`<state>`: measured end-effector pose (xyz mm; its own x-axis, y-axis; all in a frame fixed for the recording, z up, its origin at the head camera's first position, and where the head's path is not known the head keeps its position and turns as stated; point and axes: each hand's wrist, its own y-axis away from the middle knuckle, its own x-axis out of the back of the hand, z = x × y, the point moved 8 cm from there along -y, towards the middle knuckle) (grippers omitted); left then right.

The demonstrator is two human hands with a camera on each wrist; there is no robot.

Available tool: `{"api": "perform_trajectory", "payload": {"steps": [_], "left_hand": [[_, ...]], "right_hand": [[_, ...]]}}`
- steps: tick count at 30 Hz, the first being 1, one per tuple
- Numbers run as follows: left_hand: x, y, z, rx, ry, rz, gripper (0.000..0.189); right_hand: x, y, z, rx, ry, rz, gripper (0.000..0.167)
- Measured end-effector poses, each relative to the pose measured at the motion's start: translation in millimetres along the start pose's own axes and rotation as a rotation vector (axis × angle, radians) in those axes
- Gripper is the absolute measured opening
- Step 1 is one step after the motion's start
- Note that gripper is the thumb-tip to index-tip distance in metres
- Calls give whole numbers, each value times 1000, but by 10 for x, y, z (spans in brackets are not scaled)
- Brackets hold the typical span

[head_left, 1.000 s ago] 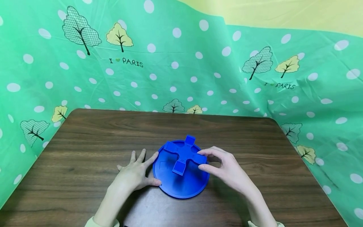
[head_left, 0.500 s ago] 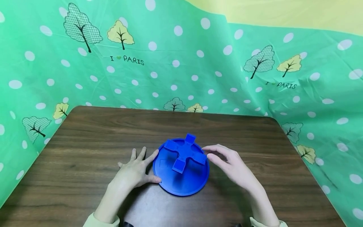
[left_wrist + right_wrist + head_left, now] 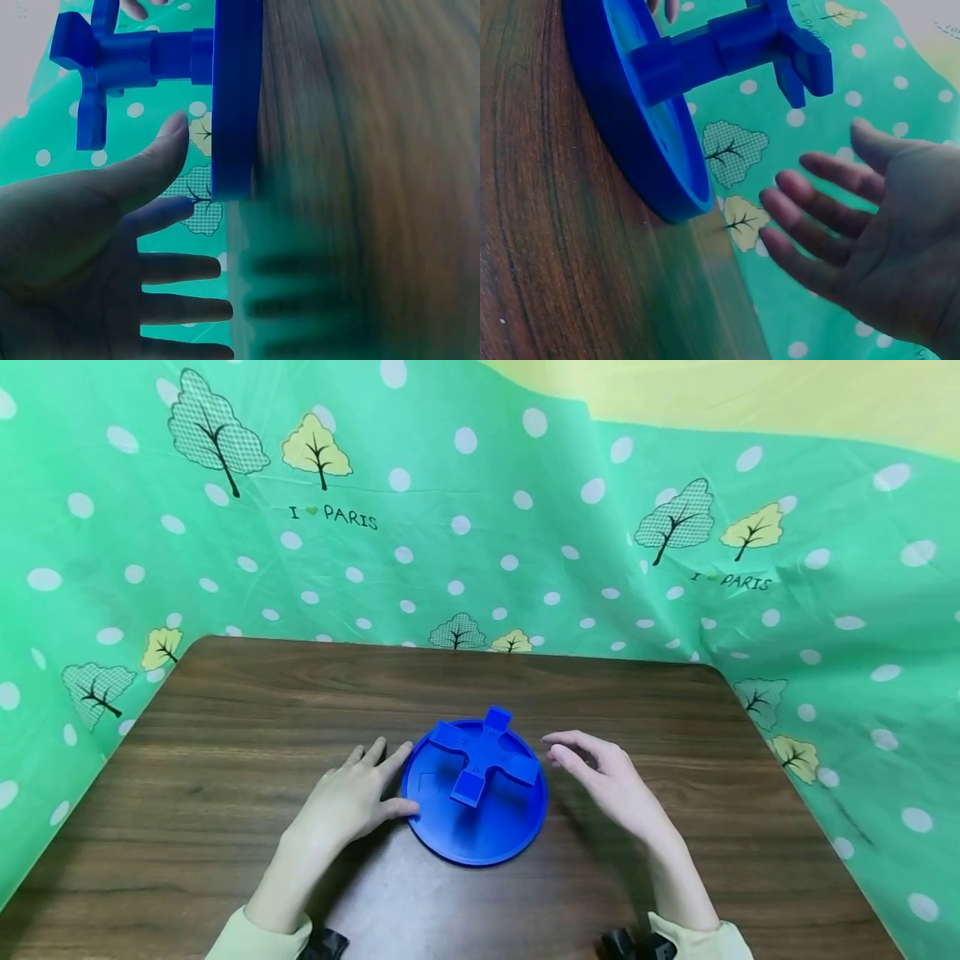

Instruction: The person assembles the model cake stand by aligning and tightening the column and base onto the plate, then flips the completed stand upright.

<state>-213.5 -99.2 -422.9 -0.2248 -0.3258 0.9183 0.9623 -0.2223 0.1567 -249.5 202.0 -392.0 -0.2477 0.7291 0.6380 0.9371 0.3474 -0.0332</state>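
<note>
A round blue base [image 3: 480,843] with a raised rim sits on the table. Above it stands a blue four-armed cross piece [image 3: 486,753], carried on an upright blue post [image 3: 720,49] that both wrist views show from the side. My left hand [image 3: 348,802] is at the base's left edge, fingers spread and straight; its thumb and index finger lie by the rim, and whether they touch it I cannot tell. To the right of the base, my right hand [image 3: 611,781] hovers apart from the cross piece, its fingers loosely bent around nothing.
The brown wooden table [image 3: 300,693] has rounded far corners. A green dotted curtain [image 3: 420,543] with printed trees hangs behind and along the sides. Black wrist straps [image 3: 324,943] show at the bottom edge of the head view.
My right hand has let go of the cross piece's right arm and moved away to the right. My left hand stays beside the base. The head view has shifted slightly.
</note>
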Motion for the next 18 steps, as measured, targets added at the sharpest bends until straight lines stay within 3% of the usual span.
{"api": "perform_trajectory", "payload": {"steps": [9, 12, 18], "left_hand": [[298, -85, -50, -128, -55, 230, 61], [354, -105, -135, -125, -39, 251, 57], [389, -162, -229, -128, 16, 224, 53]], "right_hand": [[-47, -32, 264, -106, -107, -57, 42], [-83, -68, 333, -135, -119, -90, 47], [-126, -127, 424, -191, -97, -135, 52]]}}
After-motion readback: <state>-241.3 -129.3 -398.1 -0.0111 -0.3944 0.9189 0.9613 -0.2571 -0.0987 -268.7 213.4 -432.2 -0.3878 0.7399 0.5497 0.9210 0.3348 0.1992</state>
